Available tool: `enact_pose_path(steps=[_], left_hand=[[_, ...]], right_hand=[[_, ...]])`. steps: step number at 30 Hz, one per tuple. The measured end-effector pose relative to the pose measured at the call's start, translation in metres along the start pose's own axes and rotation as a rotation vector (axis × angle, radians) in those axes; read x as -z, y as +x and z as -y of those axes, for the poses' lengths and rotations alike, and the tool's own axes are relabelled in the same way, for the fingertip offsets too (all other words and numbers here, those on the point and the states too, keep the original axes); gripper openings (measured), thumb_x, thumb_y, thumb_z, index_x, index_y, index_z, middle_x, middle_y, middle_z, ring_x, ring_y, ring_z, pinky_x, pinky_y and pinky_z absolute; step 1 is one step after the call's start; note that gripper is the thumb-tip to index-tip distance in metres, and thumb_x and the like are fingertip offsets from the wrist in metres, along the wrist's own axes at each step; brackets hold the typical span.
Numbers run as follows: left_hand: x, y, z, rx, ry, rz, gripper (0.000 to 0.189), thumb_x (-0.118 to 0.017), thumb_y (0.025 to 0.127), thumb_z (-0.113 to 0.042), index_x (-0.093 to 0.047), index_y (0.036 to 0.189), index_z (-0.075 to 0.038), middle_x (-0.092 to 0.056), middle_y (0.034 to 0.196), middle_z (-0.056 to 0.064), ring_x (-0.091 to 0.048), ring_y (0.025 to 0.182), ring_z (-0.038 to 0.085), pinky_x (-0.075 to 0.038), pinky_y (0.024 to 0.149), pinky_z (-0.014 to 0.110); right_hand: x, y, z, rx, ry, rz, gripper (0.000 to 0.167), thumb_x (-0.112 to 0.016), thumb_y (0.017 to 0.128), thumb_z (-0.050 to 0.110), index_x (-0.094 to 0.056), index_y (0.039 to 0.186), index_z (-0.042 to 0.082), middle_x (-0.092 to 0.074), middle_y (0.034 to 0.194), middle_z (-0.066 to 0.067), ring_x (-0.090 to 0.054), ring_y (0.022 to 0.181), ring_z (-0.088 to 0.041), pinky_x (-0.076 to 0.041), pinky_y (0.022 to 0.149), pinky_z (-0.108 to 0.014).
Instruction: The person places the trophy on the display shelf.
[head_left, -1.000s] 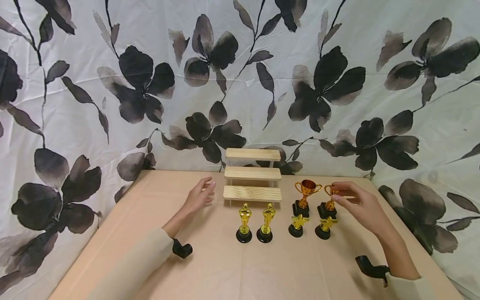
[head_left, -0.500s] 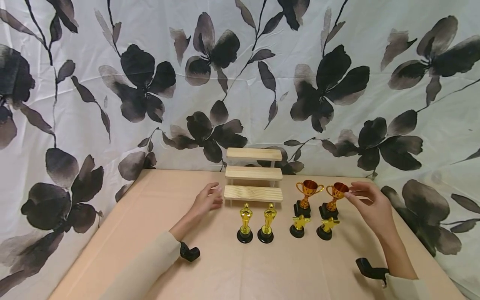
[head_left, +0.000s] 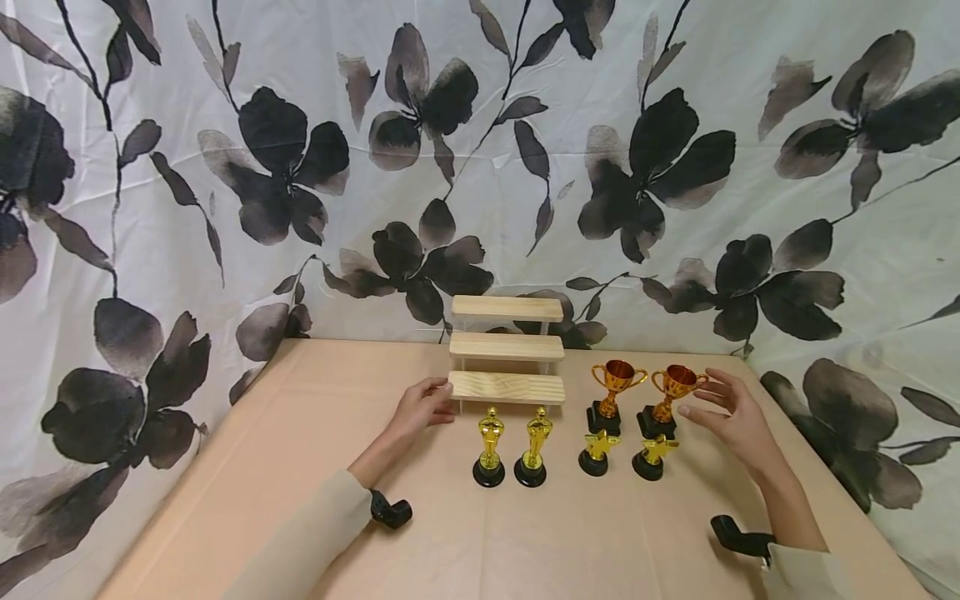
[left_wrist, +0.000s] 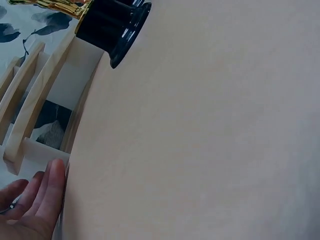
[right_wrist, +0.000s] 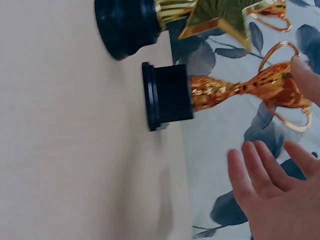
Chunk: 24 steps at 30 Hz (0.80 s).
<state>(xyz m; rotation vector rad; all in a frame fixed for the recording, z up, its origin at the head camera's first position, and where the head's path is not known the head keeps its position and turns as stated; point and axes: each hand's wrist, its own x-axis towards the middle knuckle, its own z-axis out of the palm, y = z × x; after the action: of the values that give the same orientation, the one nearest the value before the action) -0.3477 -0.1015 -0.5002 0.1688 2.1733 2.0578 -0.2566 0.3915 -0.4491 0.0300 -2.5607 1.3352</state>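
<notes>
My left hand (head_left: 420, 410) is at the left end of the lowest step of a three-tier wooden display stand (head_left: 506, 387), fingers fairly straight; whether the fingertips touch it I cannot tell. In the left wrist view, those fingers (left_wrist: 52, 190) lie close to the stand's clear support. My right hand (head_left: 731, 417) is just right of a bronze-coloured trophy cup (head_left: 677, 382) on a black base, thumb and fingers spread and holding nothing. The right wrist view has the thumb overlapping the bowl of the trophy cup (right_wrist: 280, 85), with the other fingers apart from it.
A second trophy cup (head_left: 618, 377) stands to the left of the first. Before them are two star trophies (head_left: 597, 444), (head_left: 655, 450). Two gold figure statuettes (head_left: 490, 437), (head_left: 536, 437) stand in front of the stand. A floral cloth (head_left: 525, 150) hangs behind the table (head_left: 570, 542).
My left hand has moved right to the stand's lowest step. My right hand has come off the right trophy cup and shifted right, its fingers spreading. The trophies stay upright.
</notes>
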Motion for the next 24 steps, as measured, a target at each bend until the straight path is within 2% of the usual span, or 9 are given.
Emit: enact_pose_path(steps=[3,8,16,24], left_hand=[[0.000,0.002,0.003,0.006,-0.054,0.022,0.051,-0.060,0.106,-0.020,-0.047,0.147,0.007,-0.066,0.117,0.023,-0.075,0.087,0.023,-0.067,0.088,0.043],[-0.002,0.002,0.005,0.000,-0.115,0.023,0.052,-0.060,0.105,-0.015,-0.044,0.150,0.006,-0.065,0.113,0.018,-0.074,0.087,0.021,-0.068,0.086,0.038],[-0.005,-0.001,0.005,-0.049,-0.176,-0.009,0.053,-0.062,0.103,-0.009,-0.044,0.152,0.003,-0.064,0.108,0.010,-0.072,0.084,0.015,-0.067,0.078,0.029],[-0.005,0.000,0.012,-0.073,-0.179,-0.002,0.053,-0.061,0.104,-0.011,-0.044,0.153,0.003,-0.068,0.113,0.013,-0.072,0.087,0.013,-0.067,0.080,0.026]], right_hand=[[-0.001,0.003,-0.009,-0.038,-0.006,0.094,0.086,-0.071,0.100,0.026,-0.017,0.161,-0.003,-0.041,0.153,-0.031,-0.045,0.113,0.010,-0.047,0.079,-0.003],[-0.007,0.007,-0.018,-0.032,-0.015,0.175,0.073,-0.072,0.099,0.026,-0.030,0.153,-0.001,-0.049,0.149,-0.027,-0.051,0.112,0.011,-0.050,0.083,-0.006],[-0.012,0.016,-0.019,0.001,0.017,0.211,0.072,-0.073,0.098,0.024,-0.032,0.153,-0.001,-0.049,0.148,-0.027,-0.050,0.109,0.015,-0.050,0.086,-0.006],[-0.015,0.021,-0.021,0.014,-0.003,0.209,0.061,-0.071,0.099,0.022,-0.045,0.145,-0.008,-0.059,0.137,-0.030,-0.053,0.103,0.018,-0.047,0.085,-0.003]])
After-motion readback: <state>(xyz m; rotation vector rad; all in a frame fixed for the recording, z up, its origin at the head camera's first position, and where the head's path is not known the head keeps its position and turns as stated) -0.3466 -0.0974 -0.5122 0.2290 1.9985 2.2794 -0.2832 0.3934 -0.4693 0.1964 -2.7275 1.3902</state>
